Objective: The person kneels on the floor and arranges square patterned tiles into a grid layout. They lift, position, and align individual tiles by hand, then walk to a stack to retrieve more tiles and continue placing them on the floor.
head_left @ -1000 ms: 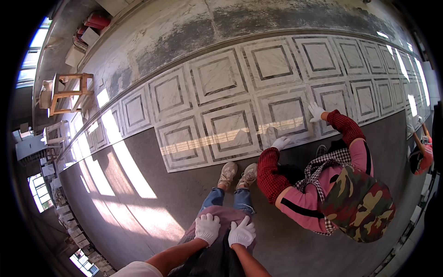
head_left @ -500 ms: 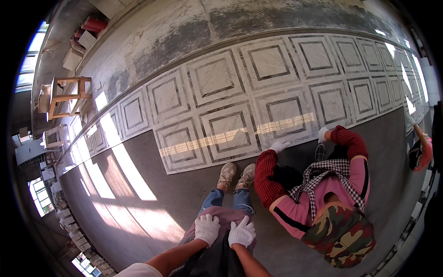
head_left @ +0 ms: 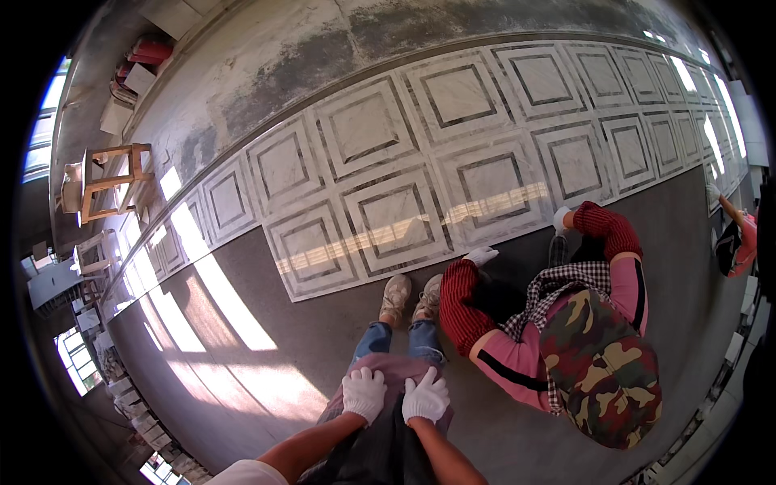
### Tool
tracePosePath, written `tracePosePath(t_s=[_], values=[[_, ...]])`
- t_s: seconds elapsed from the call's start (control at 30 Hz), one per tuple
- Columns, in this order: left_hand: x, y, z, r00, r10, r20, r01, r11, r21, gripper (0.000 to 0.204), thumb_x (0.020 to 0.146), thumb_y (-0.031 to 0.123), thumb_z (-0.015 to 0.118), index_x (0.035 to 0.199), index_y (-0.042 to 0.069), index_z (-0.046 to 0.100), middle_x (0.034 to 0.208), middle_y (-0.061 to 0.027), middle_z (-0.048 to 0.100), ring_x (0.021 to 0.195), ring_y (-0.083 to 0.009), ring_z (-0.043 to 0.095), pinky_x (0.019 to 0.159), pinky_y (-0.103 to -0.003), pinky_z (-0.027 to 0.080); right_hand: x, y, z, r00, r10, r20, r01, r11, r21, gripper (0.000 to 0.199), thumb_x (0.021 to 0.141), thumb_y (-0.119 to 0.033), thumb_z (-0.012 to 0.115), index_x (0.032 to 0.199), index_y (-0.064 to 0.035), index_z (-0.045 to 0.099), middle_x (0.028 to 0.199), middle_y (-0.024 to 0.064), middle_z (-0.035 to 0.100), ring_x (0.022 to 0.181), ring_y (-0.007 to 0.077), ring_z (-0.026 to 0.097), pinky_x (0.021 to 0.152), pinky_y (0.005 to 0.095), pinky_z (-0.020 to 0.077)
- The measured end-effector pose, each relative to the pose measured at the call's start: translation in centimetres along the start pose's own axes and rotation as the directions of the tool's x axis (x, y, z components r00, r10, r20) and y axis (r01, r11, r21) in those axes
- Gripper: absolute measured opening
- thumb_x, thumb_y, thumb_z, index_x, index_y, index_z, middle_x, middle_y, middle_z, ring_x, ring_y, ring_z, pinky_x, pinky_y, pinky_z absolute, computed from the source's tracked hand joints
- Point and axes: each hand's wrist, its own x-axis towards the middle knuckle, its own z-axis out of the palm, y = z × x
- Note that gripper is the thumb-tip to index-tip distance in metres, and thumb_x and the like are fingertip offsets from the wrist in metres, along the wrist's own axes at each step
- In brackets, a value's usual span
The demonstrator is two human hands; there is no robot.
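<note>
My left hand (head_left: 363, 393) and my right hand (head_left: 424, 398), both in white gloves, rest side by side on the cloth at my lap, above my jeans and tan shoes (head_left: 411, 296). Neither hand holds anything. Just beyond my shoes lies the edge of a floor of marble tiles (head_left: 388, 220) with dark square borders. To my right a crouching person (head_left: 566, 339) in a pink and red top and a camouflage vest has both gloved hands down at the tile edge.
Bare grey screed (head_left: 242, 356) with sun patches lies left of me. A wooden stool (head_left: 113, 179) and stacked boxes stand at the far left. Another person (head_left: 734, 242) in red is at the right rim. Rough concrete runs beyond the tiles.
The crouching person has drawn both hands back from the tiles to the tile edge and leaned lower. My hands have stayed on my lap.
</note>
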Motion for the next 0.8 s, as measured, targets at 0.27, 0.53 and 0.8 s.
tracePosePath(t_s=[0.27,0.53,0.8], values=[[-0.1,0.0,-1.0,1.0,-0.018,0.014,0.018,0.999,-0.028,0.028,0.085,0.037,0.061,0.1,0.013,0.062,0.1,-0.0103,0.058,0.096,-0.0294,0.056,0.075,-0.045,0.043,0.2,0.2,-0.2,0.999,-0.018,-0.038,0.018,1.0,0.006,0.067,0.08,-0.056,0.064,0.128,-0.0134,0.046,0.1,0.0112,0.055,0.086,0.028,0.059,0.071,0.0422,0.0458],[-0.8,-1.8,-3.6,0.984,-0.174,-0.04,0.139,0.887,-0.441,0.029,0.088,0.037,0.058,0.102,0.013,0.064,0.105,-0.0139,0.061,0.1,-0.0344,0.059,0.082,-0.048,0.047,2.4,3.0,-3.7,0.971,-0.085,0.224,0.027,0.968,0.249,0.064,0.087,-0.055,0.054,0.137,-0.016,0.045,0.12,0.0209,0.055,0.106,0.0385,0.058,0.09,0.0455,0.0468],[-8.3,-12.3,-5.5,0.896,-0.433,0.095,0.385,0.654,-0.651,0.031,0.089,0.033,0.056,0.105,0.009,0.066,0.108,-0.0178,0.062,0.106,-0.0364,0.058,0.091,-0.045,0.047,9.6,15.8,-0.4,0.99,-0.107,0.095,-0.006,0.635,0.773,0.04,0.094,-0.037,0.053,0.117,-0.0047,0.061,0.084,0.0065,0.063,0.072,0.0175,0.06,0.063,0.031,0.0481]])
